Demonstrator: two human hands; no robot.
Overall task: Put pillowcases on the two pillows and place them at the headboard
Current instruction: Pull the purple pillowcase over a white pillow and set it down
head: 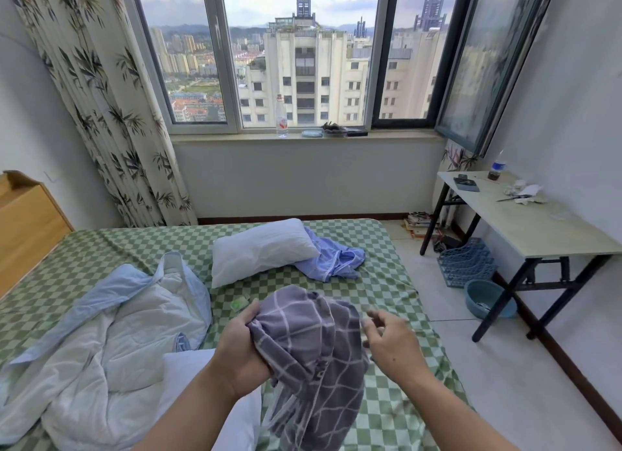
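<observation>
Presently catalogued:
Left hand (240,344): clenched round a bunched edge of the grey-purple pillowcase with white grid lines (313,356), held up over the bed.
Right hand (392,341): released, fingers loosely spread and blurred, just beside the pillowcase's right edge; contact not clear.
Pillowcase: crumpled, hanging down from the left hand towards the bottom edge of view.
Bare white pillow, far (261,250): lying flat mid-bed, well apart from the light wooden headboard (28,228) at the left.
Second white pillow, near (188,366): partly hidden under the left forearm, at the bed's near edge.
Crumpled blue fabric piece (336,258): touching the far pillow's right end.
Rumpled white and pale-blue quilt (111,343): heaped on the left half of the bed.
Green-and-white checked bedsheet (387,282): covering the mattress.
Clear plastic bottle with red label (281,117): upright on the windowsill.
Pale folding table with black legs (525,221): at the right wall.
Blue round basin (484,297): on the floor beneath the table.
</observation>
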